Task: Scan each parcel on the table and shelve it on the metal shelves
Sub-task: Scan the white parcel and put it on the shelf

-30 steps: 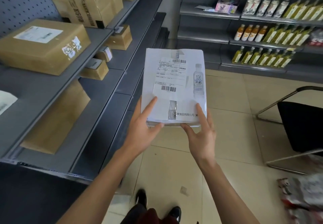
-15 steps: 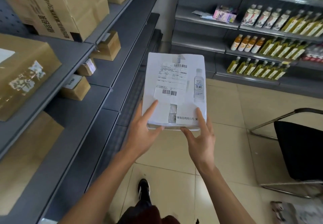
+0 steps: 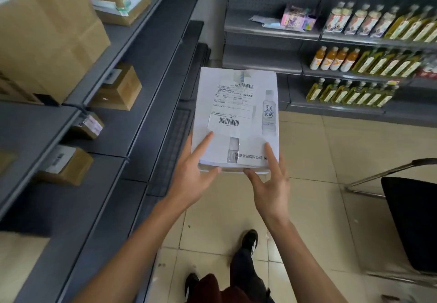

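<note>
A flat white parcel (image 3: 238, 104) with a shipping label, two barcodes and a printed bottle picture is held out in front of me over the floor, label up. My left hand (image 3: 191, 179) grips its near left corner, forefinger on top and thumb against the near edge. My right hand (image 3: 269, 184) grips the near right corner the same way. The grey metal shelves (image 3: 146, 49) run along my left, with the parcel just right of their front edges.
Cardboard boxes sit on the left shelves: a large one (image 3: 47, 38) up high, smaller ones (image 3: 120, 87) (image 3: 68, 165) lower. Shelves of bottles (image 3: 378, 64) line the back wall. A black chair (image 3: 411, 220) stands at right on the tiled floor.
I have walked forward along the left shelves, so the boxes slide past to the left. Both hands keep the same grip on the parcel.
</note>
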The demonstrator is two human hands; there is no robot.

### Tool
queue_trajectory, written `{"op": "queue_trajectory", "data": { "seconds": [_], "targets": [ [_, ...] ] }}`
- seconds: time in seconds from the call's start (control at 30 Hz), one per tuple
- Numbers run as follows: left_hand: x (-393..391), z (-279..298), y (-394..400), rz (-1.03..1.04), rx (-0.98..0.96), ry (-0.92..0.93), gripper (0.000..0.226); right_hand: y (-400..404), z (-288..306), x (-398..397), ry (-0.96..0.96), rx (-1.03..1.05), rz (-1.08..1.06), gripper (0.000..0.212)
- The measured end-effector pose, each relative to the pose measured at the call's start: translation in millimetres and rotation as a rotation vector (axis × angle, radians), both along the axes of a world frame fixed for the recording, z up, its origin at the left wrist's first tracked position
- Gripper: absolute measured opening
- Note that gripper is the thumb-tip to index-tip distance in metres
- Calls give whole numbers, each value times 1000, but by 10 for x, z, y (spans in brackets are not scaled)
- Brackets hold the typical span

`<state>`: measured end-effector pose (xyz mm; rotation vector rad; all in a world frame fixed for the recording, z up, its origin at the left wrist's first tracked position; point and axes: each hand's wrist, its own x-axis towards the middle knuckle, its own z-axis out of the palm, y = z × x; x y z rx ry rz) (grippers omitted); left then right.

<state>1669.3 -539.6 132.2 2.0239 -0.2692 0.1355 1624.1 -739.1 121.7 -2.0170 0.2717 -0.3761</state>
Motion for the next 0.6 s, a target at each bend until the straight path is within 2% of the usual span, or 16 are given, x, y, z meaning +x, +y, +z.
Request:
{"op": "queue_trajectory", "data": {
  "seconds": [0.17,0.37,0.6],
  "targets": [
    [642,67,-487,51,-9,89,89,-515,26,752,11,39,49,78],
    [1246,98,-1035,110,-8,81,87,-1056,75,1478,3,10,98,79],
    [1899,93,-1316,120,-26,106,86,-1330,12,2195,12,-13,121,78]
  ]
}}
